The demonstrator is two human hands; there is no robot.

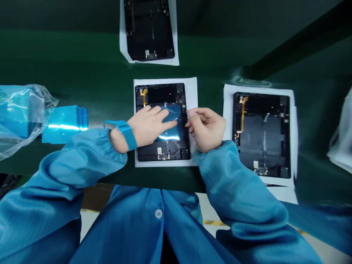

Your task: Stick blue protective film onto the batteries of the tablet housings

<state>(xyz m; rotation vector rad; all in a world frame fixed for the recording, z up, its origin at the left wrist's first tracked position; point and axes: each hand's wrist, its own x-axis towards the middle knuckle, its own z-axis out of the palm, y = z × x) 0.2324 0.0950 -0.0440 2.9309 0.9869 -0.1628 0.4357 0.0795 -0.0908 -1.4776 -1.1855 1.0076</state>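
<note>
An opened black tablet housing (148, 151) lies on white paper in front of me, with an orange ribbon cable (144, 97) at its upper left. A shiny blue sheet (178, 110) rests inside the housing, over its middle. My left hand (150, 124), a blue band around its wrist, lies over that sheet with fingers spread. At the housing's right edge is my right hand (206, 128), thumb and index finger pinched together near the sheet's side. Whatever is between those fingertips is too small to make out.
A second opened housing (275, 146) lies on paper to the right, and another (150, 33) at the back. Blue sheets (64, 124) lie stacked at the left beside a clear plastic bag (35, 110) of more. A white bag (342, 135) is at the right edge. The tabletop (104, 91) is green.
</note>
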